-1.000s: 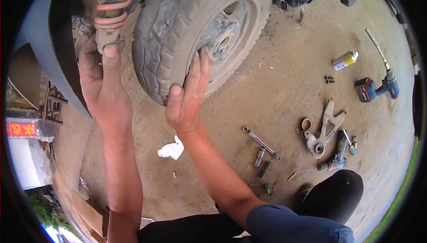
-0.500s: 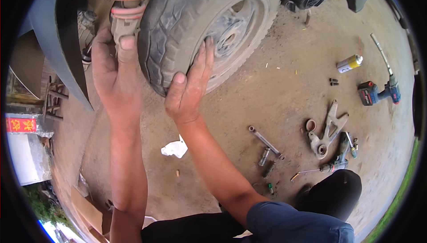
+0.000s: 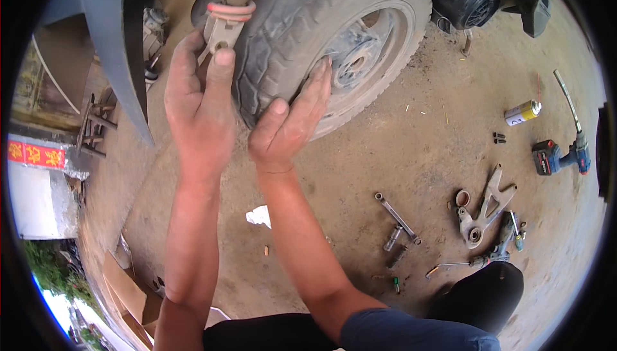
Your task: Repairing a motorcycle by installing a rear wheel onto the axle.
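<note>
A dusty scooter wheel (image 3: 350,36) with a worn black tyre stands on the dirt ground at the top of the view. To its left hangs a shock absorber (image 3: 228,7) with an orange coil spring and a grey metal lower mount. My left hand (image 3: 199,103) holds that lower mount, thumb pressed just under its bolt eye. My right hand (image 3: 289,123) lies flat against the tyre's sidewall, fingers stretched toward the rim. A grey body panel (image 3: 119,36) curves down at the left.
On the ground to the right lie a ratchet wrench (image 3: 397,217), sockets, a metal bracket (image 3: 485,209), a screwdriver, a spray can (image 3: 522,112) and a cordless drill (image 3: 559,156). A white rag (image 3: 259,216) lies between my forearms. My knee (image 3: 482,293) is at the lower right.
The view has drawn closer to the wheel. Both hands sit higher and nearer the tyre, and my left hand stays on the shock's lower mount.
</note>
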Available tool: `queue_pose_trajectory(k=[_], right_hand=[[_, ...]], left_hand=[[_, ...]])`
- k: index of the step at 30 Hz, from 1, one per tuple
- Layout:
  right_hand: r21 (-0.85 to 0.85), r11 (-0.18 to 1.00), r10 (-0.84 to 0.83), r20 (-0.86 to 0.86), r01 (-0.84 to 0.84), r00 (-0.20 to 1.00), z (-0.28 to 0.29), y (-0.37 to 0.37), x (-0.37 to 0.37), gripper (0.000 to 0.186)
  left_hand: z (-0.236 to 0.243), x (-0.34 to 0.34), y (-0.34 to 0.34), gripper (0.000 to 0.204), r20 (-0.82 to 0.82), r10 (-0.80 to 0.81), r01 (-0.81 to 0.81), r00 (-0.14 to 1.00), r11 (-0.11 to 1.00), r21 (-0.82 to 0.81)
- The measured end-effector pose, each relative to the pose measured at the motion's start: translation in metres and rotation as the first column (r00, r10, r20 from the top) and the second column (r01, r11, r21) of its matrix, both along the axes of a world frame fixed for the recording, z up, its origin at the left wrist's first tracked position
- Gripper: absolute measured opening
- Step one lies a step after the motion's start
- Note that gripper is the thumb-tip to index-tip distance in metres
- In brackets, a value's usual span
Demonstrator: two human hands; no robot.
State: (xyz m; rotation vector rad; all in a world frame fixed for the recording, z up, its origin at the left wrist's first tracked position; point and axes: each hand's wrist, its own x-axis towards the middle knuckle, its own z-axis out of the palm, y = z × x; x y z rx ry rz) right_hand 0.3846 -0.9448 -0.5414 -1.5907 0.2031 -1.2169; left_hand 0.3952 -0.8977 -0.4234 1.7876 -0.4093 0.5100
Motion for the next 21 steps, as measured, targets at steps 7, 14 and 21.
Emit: queue_pose_trajectory(k=[7, 14, 21], right_hand=[[-0.004, 0.973, 0.23, -0.119, -0.232, 0.966, -0.014, -0.013, -0.03, 0.071], [-0.04, 0.931, 0.337, -0.281, -0.362, 0.898, -0.047, -0.106, -0.103, 0.053], [-0.043, 0.922, 0.35, -0.328, -0.384, 0.877, -0.073, -0.207, -0.149, 0.039]], left_hand=[[-0.031, 0.005, 0.022, 0.056, 0.166, 0.014, -0.05, 0.986, 0.976, 0.212], [-0.041, -0.006, 0.015, 0.07, 0.003, 0.089, -0.086, 0.996, 0.949, 0.303], [-0.067, -0.028, 0.009, 0.077, -0.126, -0.096, 0.112, 0.987, 0.985, 0.132]])
